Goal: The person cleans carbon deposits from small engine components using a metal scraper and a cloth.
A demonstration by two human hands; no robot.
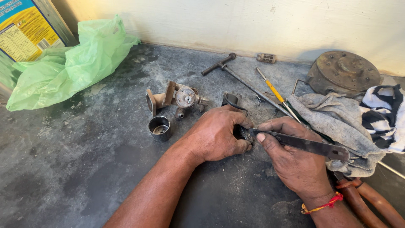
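While the left hand [217, 135] is curled tight around a small dark part [239, 131], most of which is hidden under the fingers, the right hand [291, 158] grips a flat metal blade [303, 144] between thumb and forefinger and sets its tip against that part. Both hands are therefore closed on something, neither spread wide. Taking the carburettor body [177, 99] as the landmark, the held part sits nearer the camera and to the right of it, just above the grey concrete bench [84, 169]; the small metal cup [160, 127] stands just in front of that body and to its left, and the T-handled wrench [240, 78] lies behind and to its right, well apart from the hands. To do this scraping well, I judge the left hand should pin the part so it cannot twist, while the blade stays low and flat with short strokes led by the thumb, since a steep angle could gouge the face or let the tip skid toward the left fingers. The blade's long axis runs nearly level across the view, dropping slightly to the right, with its working tip pointing left at the part and its butt end over the grey rag [337, 126]. Which way the part itself faces I cannot tell.
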